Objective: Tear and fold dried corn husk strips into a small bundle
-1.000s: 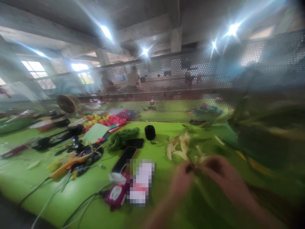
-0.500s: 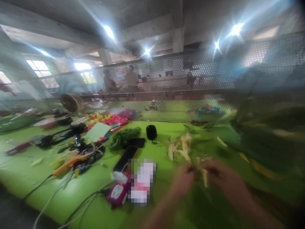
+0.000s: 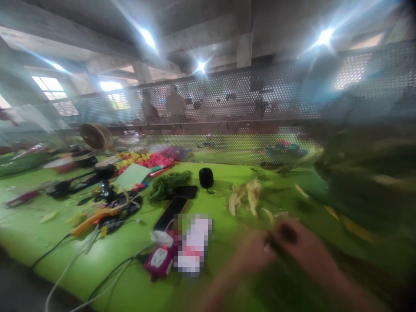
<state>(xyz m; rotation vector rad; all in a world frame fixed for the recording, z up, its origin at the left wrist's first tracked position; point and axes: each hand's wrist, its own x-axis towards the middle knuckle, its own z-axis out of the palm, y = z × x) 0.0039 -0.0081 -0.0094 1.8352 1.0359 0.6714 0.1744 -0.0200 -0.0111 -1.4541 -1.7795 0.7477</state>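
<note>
Counting outward from the one black round spool of thread (image 3: pixel 206 177):

- **Just left of it:** one tangle of green cord (image 3: pixel 169 183) and one small black flat rectangle (image 3: pixel 186 191).
- **Nearer than it:** one dark flat smartphone (image 3: pixel 170 207) and one magenta little box with a white face (image 3: pixel 159 258).
- **Right of it:** one cluster of pale dried husk strips (image 3: pixel 243 197).
- **Nearer and to its right:** two blurred hands, the left hand (image 3: pixel 252 255) and the right hand (image 3: pixel 300 246).
- **Far left of it:** one round brown fan (image 3: pixel 95 136).
- **High above it:** three bright ceiling lamps (image 3: pixel 200 66).

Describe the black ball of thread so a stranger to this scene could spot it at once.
Start at the bright green table and look toward the perforated metal screen behind it. Between the tangle of green yarn and the pale dried husks sits the black ball of thread, the only round, all-black thing there.
</note>
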